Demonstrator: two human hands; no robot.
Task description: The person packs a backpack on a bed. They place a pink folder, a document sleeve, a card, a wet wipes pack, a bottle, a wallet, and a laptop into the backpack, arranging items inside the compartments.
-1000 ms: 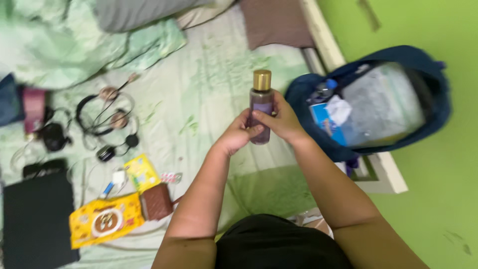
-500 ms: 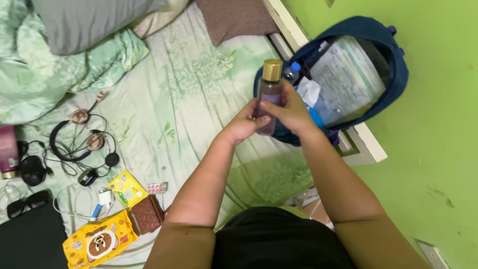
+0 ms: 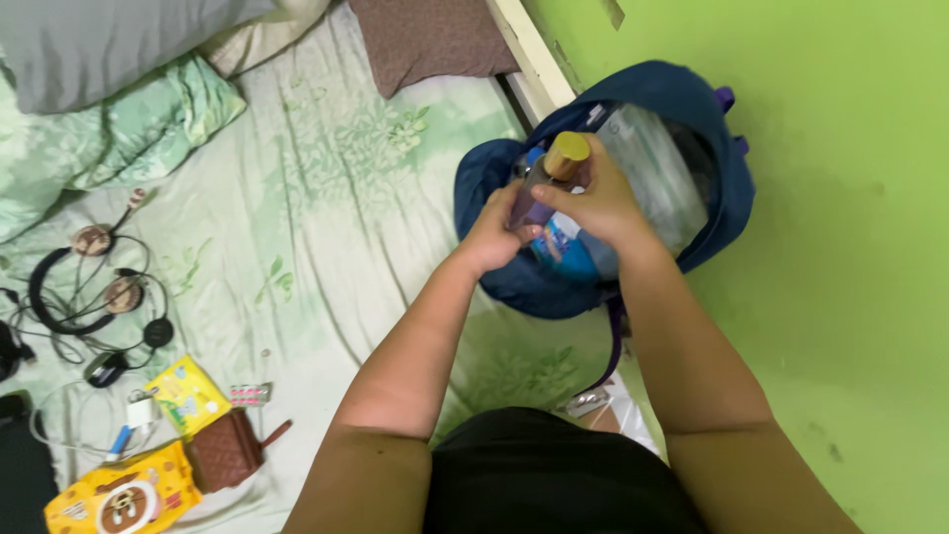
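Both hands hold a purple bottle [image 3: 535,194] with a gold cap over the mouth of an open blue backpack [image 3: 727,188]. My left hand [image 3: 491,235] grips the bottle's lower part from the left. My right hand [image 3: 600,203] wraps its upper body just under the cap. The bottle is tilted, cap toward the upper right. Inside the backpack I see a clear plastic pouch [image 3: 657,173] and a blue-and-white packet [image 3: 563,247].
Headphones with tangled cables [image 3: 94,297], a yellow snack pack [image 3: 119,499], a small yellow box [image 3: 188,394], a brown wallet [image 3: 225,450] and a pill strip [image 3: 249,394] lie on the green sheet [image 3: 316,198]. Pillows [image 3: 119,40] at the top; green wall [image 3: 850,247] at right.
Both hands have carried the bottle to the right, from above the sheet to above the open backpack. The view has shifted with them.
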